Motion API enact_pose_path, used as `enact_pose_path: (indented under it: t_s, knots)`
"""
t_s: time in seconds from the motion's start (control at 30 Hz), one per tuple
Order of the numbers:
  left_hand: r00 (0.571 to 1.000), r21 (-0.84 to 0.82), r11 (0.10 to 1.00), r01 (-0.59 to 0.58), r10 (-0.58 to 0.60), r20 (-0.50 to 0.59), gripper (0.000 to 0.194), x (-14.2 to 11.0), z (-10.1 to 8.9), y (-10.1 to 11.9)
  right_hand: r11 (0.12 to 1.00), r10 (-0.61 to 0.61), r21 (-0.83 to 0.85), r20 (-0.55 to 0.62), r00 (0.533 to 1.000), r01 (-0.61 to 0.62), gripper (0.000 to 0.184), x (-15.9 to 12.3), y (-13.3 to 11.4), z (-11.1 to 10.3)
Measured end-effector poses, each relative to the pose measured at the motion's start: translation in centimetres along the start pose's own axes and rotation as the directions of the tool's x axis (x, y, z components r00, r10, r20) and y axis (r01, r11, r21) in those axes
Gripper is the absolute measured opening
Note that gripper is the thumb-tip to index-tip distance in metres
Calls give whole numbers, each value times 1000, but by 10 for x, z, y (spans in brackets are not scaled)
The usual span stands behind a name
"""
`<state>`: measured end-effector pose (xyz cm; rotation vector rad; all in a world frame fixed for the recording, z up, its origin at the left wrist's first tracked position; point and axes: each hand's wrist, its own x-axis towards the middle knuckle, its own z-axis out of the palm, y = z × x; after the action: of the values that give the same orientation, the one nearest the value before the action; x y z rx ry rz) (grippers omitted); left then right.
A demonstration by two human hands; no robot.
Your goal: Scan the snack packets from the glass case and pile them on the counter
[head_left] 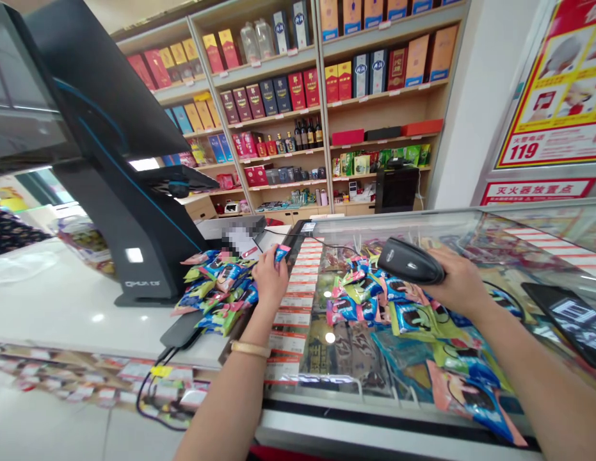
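My right hand [454, 282] grips a black handheld barcode scanner [410, 261] above a pile of small snack packets [369, 294] in blue, green and pink wrappers on the glass counter. Pinched in my left hand [271, 275] is one small snack packet [281, 253], blue and pink. That hand is at the right side of a second heap of similar packets [221, 288], on the white counter. One larger-looking packet [473, 397] lies near the front edge of the glass, below my right forearm.
A dark point-of-sale terminal [134, 192] stands on the white counter [86, 320] at left. Beside the left heap lies a dark cabled device [180, 330]. A phone-like black device [566, 320] rests at right. Shelves [321, 105] of boxed bottles line the back wall.
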<state>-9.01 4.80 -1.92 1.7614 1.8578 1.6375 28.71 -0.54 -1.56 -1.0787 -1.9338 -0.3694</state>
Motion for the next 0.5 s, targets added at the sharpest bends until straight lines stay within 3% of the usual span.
enact_pose_path:
  t_s: [0.03, 0.1, 0.17, 0.23, 0.37, 0.43, 0.5]
  knots:
    - [998, -254, 965, 67, -60, 32, 33, -1, 2, 3, 1000, 1, -1, 2, 1000, -1, 20, -1, 1, 1]
    - [957, -638, 714, 288, -199, 209, 30, -6, 5, 8, 1000, 7, -4, 21, 1000, -7, 25, -4, 1, 3]
    - [864, -751, 428, 502, -274, 421, 31, -11, 8, 12, 1000, -5, -5, 33, 999, 5, 30, -5, 0, 4]
    - [785, -741, 268, 616, -287, 549, 33, -15, 9, 15, 999, -40, 1, 39, 998, 40, 31, -5, -5, 3]
    - [729, -718, 155, 678, -269, 630, 32, -20, 13, 16, 995, -97, 42, 108, 989, 93, 16, 1, -25, -2]
    - [738, -720, 170, 673, -224, 637, 26, -23, 17, 15, 992, -119, 59, 120, 986, 112, 17, 4, -34, -6]
    - [758, -721, 237, 651, -149, 635, 32, -27, 21, 15, 986, -149, 90, 133, 980, 138, 16, 7, -42, -8]
